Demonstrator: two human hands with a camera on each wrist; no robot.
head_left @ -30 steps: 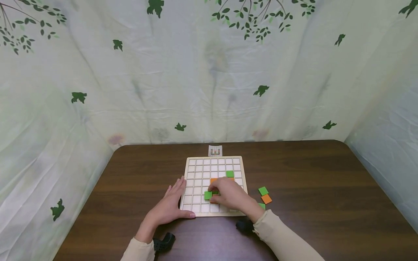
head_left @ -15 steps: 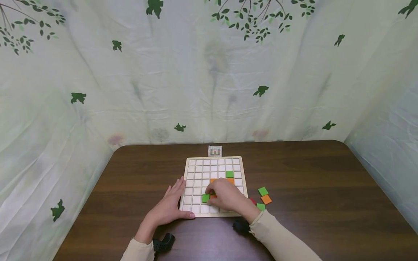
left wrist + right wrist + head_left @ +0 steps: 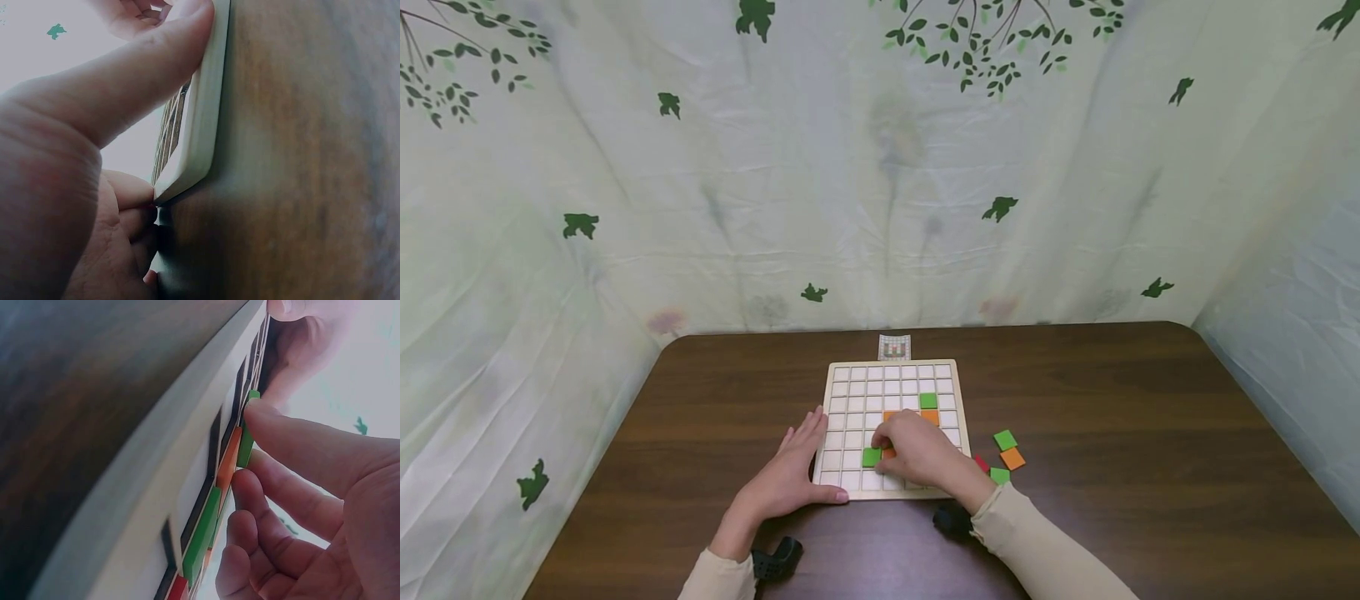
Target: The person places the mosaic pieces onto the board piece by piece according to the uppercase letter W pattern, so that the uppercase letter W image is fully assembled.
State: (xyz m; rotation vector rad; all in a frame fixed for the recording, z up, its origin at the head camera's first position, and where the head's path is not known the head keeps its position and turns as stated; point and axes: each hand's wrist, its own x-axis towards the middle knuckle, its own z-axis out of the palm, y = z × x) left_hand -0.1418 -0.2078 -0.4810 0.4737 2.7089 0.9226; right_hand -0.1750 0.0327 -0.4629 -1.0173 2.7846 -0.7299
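Note:
Thumb and index finger of my right hand (image 3: pixel 917 450) pinch a small green square tile (image 3: pixel 871 457) low over the white gridded board (image 3: pixel 842 421). In the right wrist view this green tile (image 3: pixel 248 437) stands tilted beside an orange tile (image 3: pixel 228 462) in the grid. Farther along that row lie another green tile (image 3: pixel 201 534) and a red tile (image 3: pixel 177 589). My left hand (image 3: pixel 790 475) rests against the board's near left corner, fingers straight along the left side and thumb on the front edge. The left wrist view shows that thumb (image 3: pixel 169 47) on the board's pale rim (image 3: pixel 209 94).
Loose green (image 3: pixel 1004 439), orange (image 3: pixel 1012 457) and red (image 3: pixel 981 462) tiles lie right of the board. Green (image 3: pixel 928 401) and orange (image 3: pixel 929 417) tiles sit in its upper right cells. A small printed card (image 3: pixel 894 347) lies behind it on the brown table (image 3: pixel 1112 433).
My right hand has moved slightly left and toward me with the green tile, uncovering an orange tile and a loose red tile. My left hand has stayed in place.

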